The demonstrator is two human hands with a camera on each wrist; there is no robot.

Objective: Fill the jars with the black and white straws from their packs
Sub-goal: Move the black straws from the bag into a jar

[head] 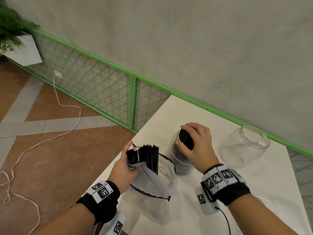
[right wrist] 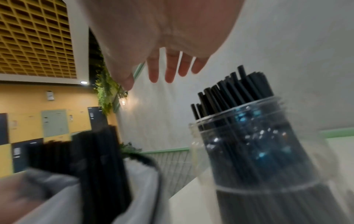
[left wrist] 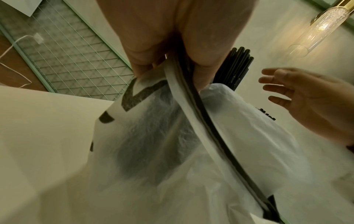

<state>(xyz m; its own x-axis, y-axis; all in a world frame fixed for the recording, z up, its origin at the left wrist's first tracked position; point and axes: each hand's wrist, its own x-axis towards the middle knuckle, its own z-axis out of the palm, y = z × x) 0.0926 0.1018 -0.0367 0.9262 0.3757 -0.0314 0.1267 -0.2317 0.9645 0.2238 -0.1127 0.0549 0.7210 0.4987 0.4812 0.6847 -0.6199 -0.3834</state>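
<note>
My loose-fingered right hand [head: 196, 145] hovers over the black-straw-filled clear plastic jar [head: 179, 160], my left hand [head: 126, 168] pinches the white mesh pack [head: 152, 182] (black straws [head: 149, 156] remain), and the second clear jar [head: 243, 146] sits empty.

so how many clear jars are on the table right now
2. One clear plastic jar packed with black straws stands mid-table under the right hand. A second, empty clear jar stands to its right, near the green rail. No others show, though the white pouch could hide something.
</note>
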